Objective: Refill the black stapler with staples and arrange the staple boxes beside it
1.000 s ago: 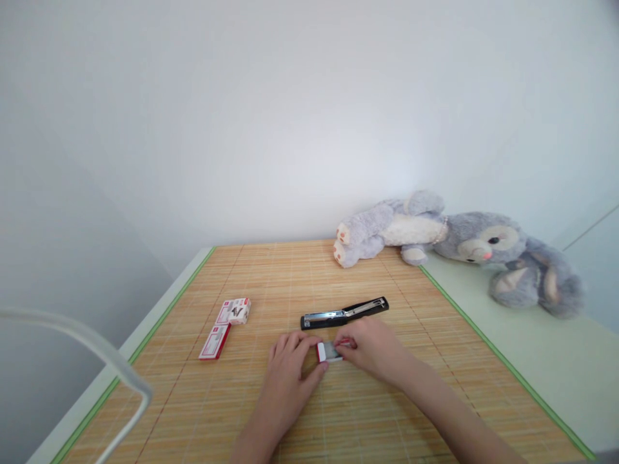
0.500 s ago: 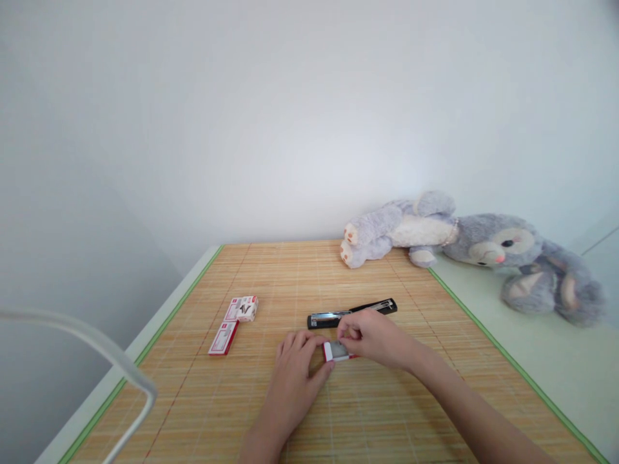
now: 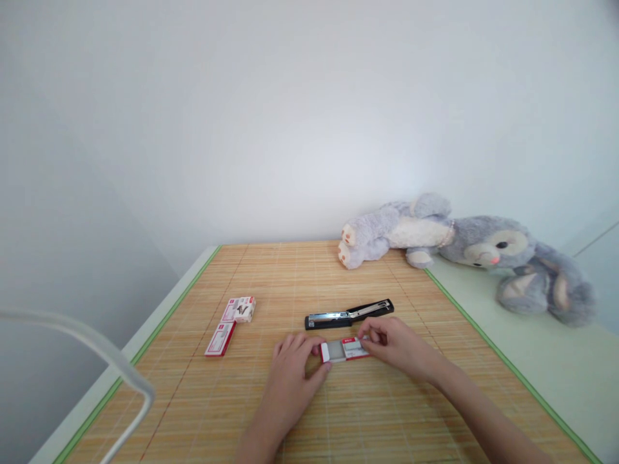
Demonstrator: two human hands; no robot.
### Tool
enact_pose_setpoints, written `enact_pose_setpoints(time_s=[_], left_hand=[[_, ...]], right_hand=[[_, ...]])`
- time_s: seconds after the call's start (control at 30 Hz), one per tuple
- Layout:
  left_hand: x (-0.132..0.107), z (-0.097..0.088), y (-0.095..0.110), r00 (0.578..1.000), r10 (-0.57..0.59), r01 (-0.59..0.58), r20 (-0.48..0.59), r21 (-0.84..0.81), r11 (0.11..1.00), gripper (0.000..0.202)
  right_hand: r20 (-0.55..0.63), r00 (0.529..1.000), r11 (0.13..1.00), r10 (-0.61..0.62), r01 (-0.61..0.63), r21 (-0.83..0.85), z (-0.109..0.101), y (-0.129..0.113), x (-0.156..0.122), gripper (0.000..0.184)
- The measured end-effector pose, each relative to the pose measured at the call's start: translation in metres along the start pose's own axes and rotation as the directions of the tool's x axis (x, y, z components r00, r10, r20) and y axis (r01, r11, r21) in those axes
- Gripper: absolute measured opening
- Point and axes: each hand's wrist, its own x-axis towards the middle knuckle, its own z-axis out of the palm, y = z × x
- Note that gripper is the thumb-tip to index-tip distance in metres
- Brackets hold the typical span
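A small red and white staple box (image 3: 350, 354) lies partly open on the mat, its tray showing grey inside at the left. My left hand (image 3: 297, 377) grips the box's left end between thumb and fingers. Over the right end, my right hand (image 3: 393, 345) has its thumb and forefinger pinched together. A greyish patch shows by those fingertips; whether it is a strip of staples or print on the box I cannot tell. Just behind lies a black stapler (image 3: 349, 315), opened out flat, its metal channel showing.
Left of my hands lie a red and white box (image 3: 220, 339) and a small white box (image 3: 245, 309) beside another like it. A grey plush rabbit (image 3: 420, 232) lies at the back right. A white cable-like bar (image 3: 116, 354) curves across the lower left.
My right hand has moved right from over the tray to the box's right end, uncovering the red and white part. My left hand stays at the left end.
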Motion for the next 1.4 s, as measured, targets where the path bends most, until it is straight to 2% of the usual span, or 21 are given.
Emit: enact_pose_setpoints(time_s=[0.1, 0.2, 0.27, 0.37, 0.57, 0.63, 0.73, 0.8, 0.83, 0.9, 0.93, 1.1, 1.27, 1.4], left_hand=[[0.000, -0.001, 0.000, 1.000, 0.005, -0.005, -0.004, -0.007, 1.000, 0.029], [0.000, 0.000, 0.000, 1.000, 0.003, -0.003, 0.001, -0.005, 1.000, 0.031], [0.002, 0.002, 0.002, 1.000, 0.004, -0.004, 0.010, 0.003, 1.000, 0.032], [0.004, 0.008, 0.006, 1.000, 0.019, -0.019, 0.020, 0.011, 1.000, 0.032], [0.002, 0.012, 0.010, 0.999, 0.051, -0.051, 0.003, -0.044, 0.998, 0.039], [0.002, 0.010, 0.006, 0.999, 0.035, -0.040, -0.041, -0.104, 0.994, 0.030], [0.009, 0.004, -0.006, 0.981, -0.063, 0.042, -0.185, -0.119, 0.992, 0.016], [0.018, 0.000, -0.016, 0.959, -0.092, 0.083, -0.269, -0.044, 0.996, 0.022], [0.024, -0.001, -0.020, 0.955, -0.085, 0.089, -0.283, 0.003, 0.996, 0.032], [0.035, -0.003, -0.028, 0.967, -0.058, 0.078, -0.249, 0.074, 0.994, 0.054], [0.040, -0.004, -0.031, 0.974, -0.052, 0.074, -0.219, 0.093, 0.993, 0.057], [0.048, -0.005, -0.037, 0.991, -0.037, 0.049, -0.132, 0.091, 0.995, 0.027], [0.036, -0.006, -0.034, 0.995, 0.022, -0.018, -0.096, 0.039, 0.999, 0.028], [0.030, -0.005, -0.030, 0.994, 0.028, -0.024, -0.103, 0.038, 0.999, 0.027]], right_hand=[[-0.010, 1.000, 0.999, 0.009, -0.009, 0.033, -0.006, 0.001, -0.006, 0.025], [0.069, 0.997, 0.999, 0.029, -0.031, 0.033, -0.010, 0.002, -0.010, 0.039], [0.107, 0.994, 1.000, 0.030, -0.030, -0.005, -0.008, 0.001, -0.009, 0.036], [0.100, 0.995, 0.999, 0.005, -0.001, -0.047, 0.002, -0.006, -0.005, 0.024], [0.111, 0.994, 0.995, -0.012, 0.023, -0.095, 0.016, -0.024, 0.002, 0.028], [0.103, 0.995, 0.995, -0.008, 0.018, -0.095, 0.013, -0.029, 0.002, 0.035], [0.065, 0.998, 0.996, -0.007, 0.013, -0.094, 0.009, -0.033, 0.004, 0.040], [0.050, 0.999, 0.993, -0.020, 0.026, -0.118, 0.011, -0.035, 0.008, 0.031], [0.048, 0.998, 0.990, -0.031, 0.038, -0.139, 0.012, -0.036, 0.009, 0.025], [0.045, 0.998, 0.982, -0.051, 0.059, -0.181, 0.016, -0.036, 0.013, 0.017], [0.044, 0.997, 0.978, -0.061, 0.068, -0.199, 0.019, -0.037, 0.015, 0.014], [0.022, 0.993, 0.963, -0.112, 0.114, -0.245, 0.022, -0.041, 0.023, 0.009], [-0.048, 0.995, 0.967, -0.084, 0.070, -0.245, 0.015, -0.046, 0.035, 0.012], [-0.016, 0.996, 0.965, -0.092, 0.085, -0.249, 0.012, -0.049, 0.041, 0.012]])
